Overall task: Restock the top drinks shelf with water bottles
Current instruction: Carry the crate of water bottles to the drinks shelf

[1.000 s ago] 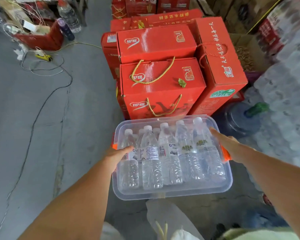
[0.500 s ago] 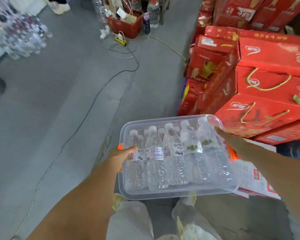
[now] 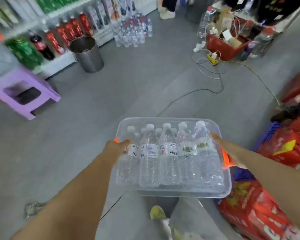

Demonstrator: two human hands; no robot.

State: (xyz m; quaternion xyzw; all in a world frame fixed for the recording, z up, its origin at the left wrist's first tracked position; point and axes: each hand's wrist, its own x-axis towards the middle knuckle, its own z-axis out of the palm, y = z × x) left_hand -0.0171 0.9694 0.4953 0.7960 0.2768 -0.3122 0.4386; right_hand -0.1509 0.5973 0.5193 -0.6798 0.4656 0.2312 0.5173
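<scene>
Clear plastic bin (image 3: 171,192), rectangular with rounded corners, open-topped, with an orange handle at each short side. It is carried off the floor, roughly level, its long side running left to right. Inside lie the water bottles (image 3: 168,153): clear plastic, white caps, full and sealed. A front row of five lies side by side, touching, caps pointing away from the person. Three on the left bear white printed labels; two on the right bear green-marked labels. Further caps show behind this row; their count cannot be told.
</scene>
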